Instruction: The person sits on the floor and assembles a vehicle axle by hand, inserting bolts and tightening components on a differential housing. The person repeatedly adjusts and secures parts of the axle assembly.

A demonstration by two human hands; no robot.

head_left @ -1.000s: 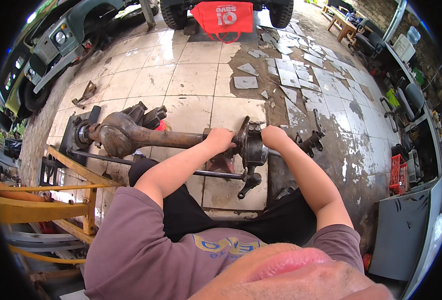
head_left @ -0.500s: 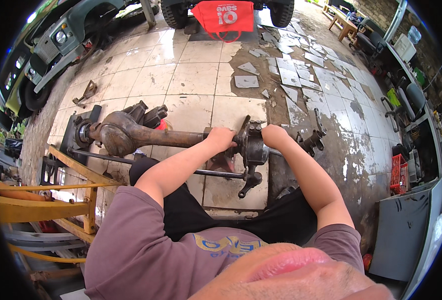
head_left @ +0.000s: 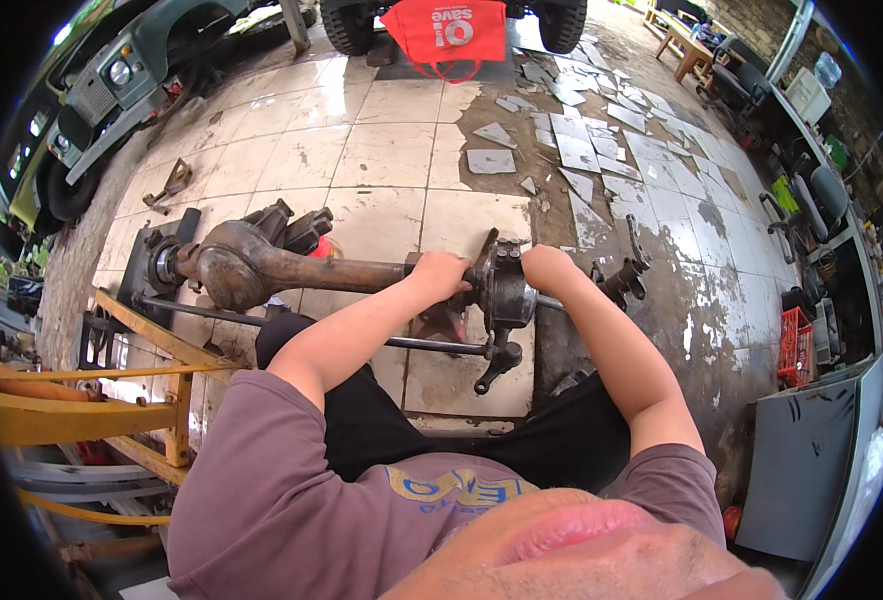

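Observation:
A rusty vehicle axle housing [head_left: 337, 275] lies crosswise before me, with a bulging differential section toward its left. At its right end sits a dark steering knuckle [head_left: 510, 290] with a bolted top and a lever arm below. My left hand [head_left: 444, 274] is wrapped round the tube just left of the knuckle. Against the knuckle's right side, my right hand [head_left: 548, 270] is closed; what its fingers hold is hidden. A short shiny shaft [head_left: 552, 302] sticks out below that hand. A long thin tie rod [head_left: 422, 346] runs under the axle to the knuckle's lower arm.
A yellow metal frame [head_left: 82, 415] stands close on my left. Another dark metal part [head_left: 622, 275] lies right of the knuckle. Broken tiles [head_left: 582, 150] litter the far right floor. A red bag [head_left: 450, 38] hangs on a vehicle ahead. A grey cabinet [head_left: 802, 460] stands at right.

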